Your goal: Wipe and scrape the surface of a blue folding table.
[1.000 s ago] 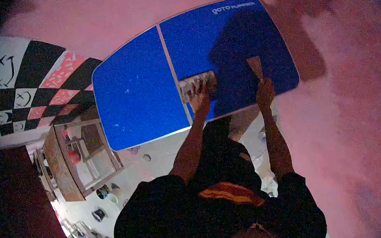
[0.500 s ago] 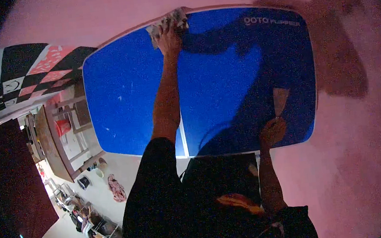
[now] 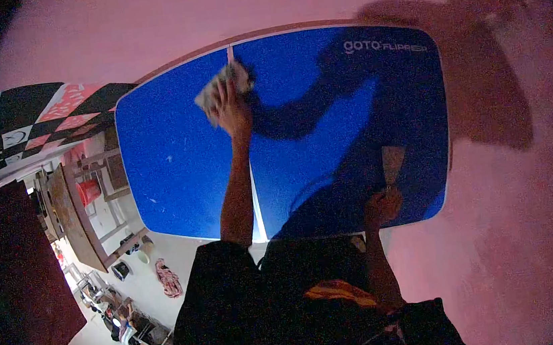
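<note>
A blue board (image 3: 178, 135) with a white rim and a white centre line fills the middle of the view against a pink surface. My left hand (image 3: 233, 113) presses a crumpled greyish cloth (image 3: 214, 88) on the board's upper part, beside the centre line; the hand is slightly blurred. At the lower right of the board, my right hand (image 3: 382, 207) is closed around the handle of a scraper (image 3: 393, 163) with a flat, flared blade pointing up. The blade lies in shadow, so whether it touches the board I cannot tell.
To the left are a checkered cloth (image 3: 27, 111), a wooden table (image 3: 71, 207) lying on its side in the picture, a red bucket (image 3: 89, 191), and a patterned rag (image 3: 168, 278) on the pale floor. Farther down stands a cluttered rack (image 3: 127, 326). A dark red panel (image 3: 23, 266) borders the left.
My left hand and the cloth have come down from the board's top edge, uncovering the upper end of the centre line. My right hand still holds the scraper. The view has shifted slightly.
</note>
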Action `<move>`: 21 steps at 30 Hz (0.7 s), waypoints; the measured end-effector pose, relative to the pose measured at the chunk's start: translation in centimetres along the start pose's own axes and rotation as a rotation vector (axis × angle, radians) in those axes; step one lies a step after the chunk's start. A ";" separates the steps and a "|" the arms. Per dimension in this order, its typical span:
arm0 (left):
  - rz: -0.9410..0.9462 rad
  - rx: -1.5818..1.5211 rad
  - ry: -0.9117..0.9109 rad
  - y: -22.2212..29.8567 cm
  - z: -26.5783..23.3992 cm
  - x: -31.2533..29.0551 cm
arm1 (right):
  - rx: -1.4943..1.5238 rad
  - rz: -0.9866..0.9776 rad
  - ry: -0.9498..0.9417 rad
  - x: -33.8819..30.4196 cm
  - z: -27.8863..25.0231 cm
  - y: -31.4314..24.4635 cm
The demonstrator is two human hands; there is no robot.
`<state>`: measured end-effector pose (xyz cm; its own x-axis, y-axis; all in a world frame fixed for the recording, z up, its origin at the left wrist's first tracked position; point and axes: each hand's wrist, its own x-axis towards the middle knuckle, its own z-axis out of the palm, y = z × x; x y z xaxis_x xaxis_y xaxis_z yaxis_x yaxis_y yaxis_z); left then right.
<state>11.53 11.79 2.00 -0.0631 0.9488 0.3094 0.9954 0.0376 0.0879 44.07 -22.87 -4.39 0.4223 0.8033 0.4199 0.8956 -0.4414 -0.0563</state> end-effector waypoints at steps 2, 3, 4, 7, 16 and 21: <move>0.074 0.071 0.058 1.8 1.6 4.9 | -0.115 -0.002 -0.098 0.5 -0.8 -0.3; 0.075 0.181 -0.014 3.8 2.3 5.6 | -0.049 0.178 -0.295 0.9 -1.1 -0.4; 0.047 0.081 -0.073 5.7 2.6 4.9 | 0.016 0.355 -0.493 1.2 -1.4 -0.6; 0.293 -0.343 -0.107 10.1 2.1 -0.7 | 0.062 0.251 -0.240 1.8 -1.7 -0.9; 0.153 -0.025 -0.233 -1.2 -0.3 -6.7 | -0.051 0.005 0.164 3.7 -3.1 -2.5; 0.065 0.216 0.010 8.6 6.8 3.9 | 0.042 0.327 -0.512 5.1 -4.3 -2.9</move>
<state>20.29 18.00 -2.47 0.0023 0.9485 0.3168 0.9897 0.0433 -0.1367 43.01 -19.17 1.84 0.6805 0.7239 -0.1139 0.7087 -0.6896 -0.1488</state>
